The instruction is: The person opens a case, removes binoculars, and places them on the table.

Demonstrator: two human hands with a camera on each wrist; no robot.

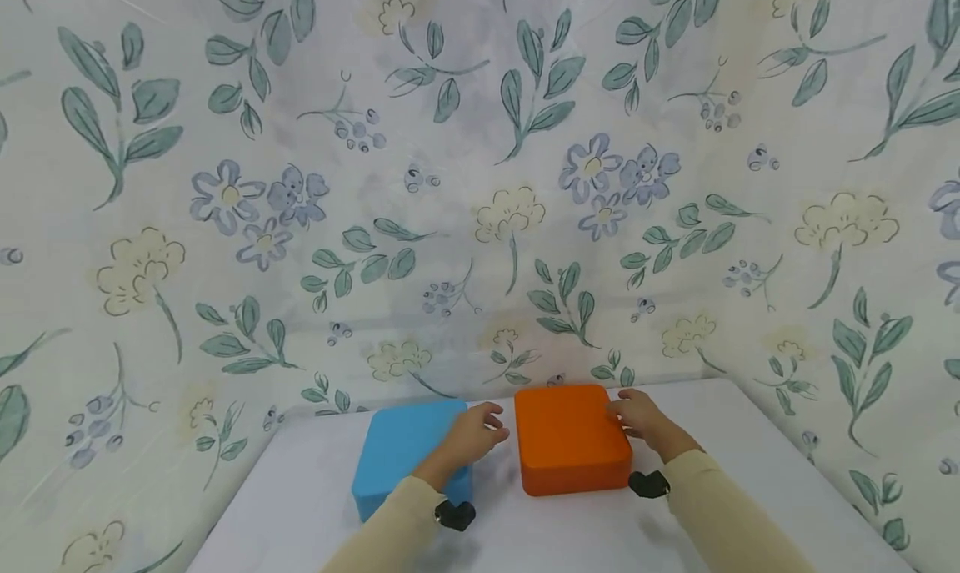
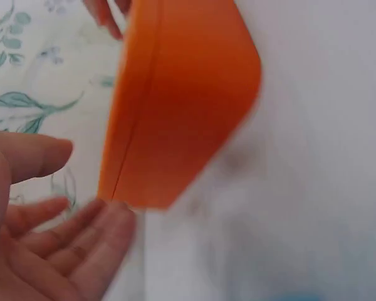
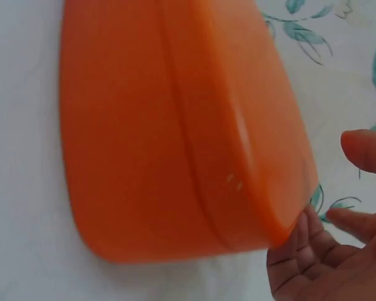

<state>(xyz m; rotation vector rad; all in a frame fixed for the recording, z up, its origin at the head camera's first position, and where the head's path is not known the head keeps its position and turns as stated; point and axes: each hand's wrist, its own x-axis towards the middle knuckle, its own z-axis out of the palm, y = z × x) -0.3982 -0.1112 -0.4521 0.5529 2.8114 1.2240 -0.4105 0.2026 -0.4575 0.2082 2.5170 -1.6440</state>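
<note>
Beside the orange box (image 1: pixel 573 438), both hands open.

Bright, even light; soft shadows; both wrist views blurred.

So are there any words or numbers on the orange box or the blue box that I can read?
None: the orange box and the blue box are plain in every view. The flowered cloth behind them has only leaves and flowers. The left hand and right hand hide small parts of the boxes.
</note>
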